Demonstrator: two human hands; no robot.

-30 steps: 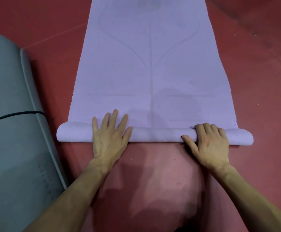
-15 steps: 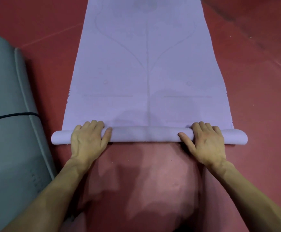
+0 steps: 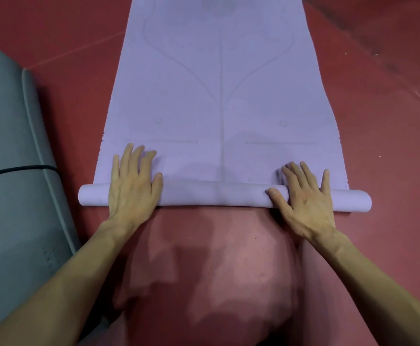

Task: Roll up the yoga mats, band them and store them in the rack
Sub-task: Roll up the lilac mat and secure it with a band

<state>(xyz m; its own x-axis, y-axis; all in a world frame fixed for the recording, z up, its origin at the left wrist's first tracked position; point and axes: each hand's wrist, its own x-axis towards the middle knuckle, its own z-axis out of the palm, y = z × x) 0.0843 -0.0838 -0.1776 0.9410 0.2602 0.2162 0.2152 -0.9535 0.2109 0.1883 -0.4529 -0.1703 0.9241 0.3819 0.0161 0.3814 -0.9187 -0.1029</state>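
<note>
A lilac yoga mat (image 3: 218, 101) with faint line markings lies flat on the red floor and runs away from me. Its near end is wound into a thin roll (image 3: 214, 196) that lies crosswise. My left hand (image 3: 134, 183) presses on the roll near its left end, fingers straight and spread forward onto the flat mat. Near the right end, my right hand (image 3: 306, 196) lies over the roll with fingers extended, thumb along the near side of the roll.
A thick grey-green mat (image 3: 11, 171), rolled and held by a thin black band (image 3: 19, 169), lies on the floor at the left, close to the lilac roll's left end. Red floor (image 3: 391, 121) surrounds the mats.
Both hands went from curled over the roll to flat with fingers stretched forward. The roll has turned a little further onto the flat mat.
</note>
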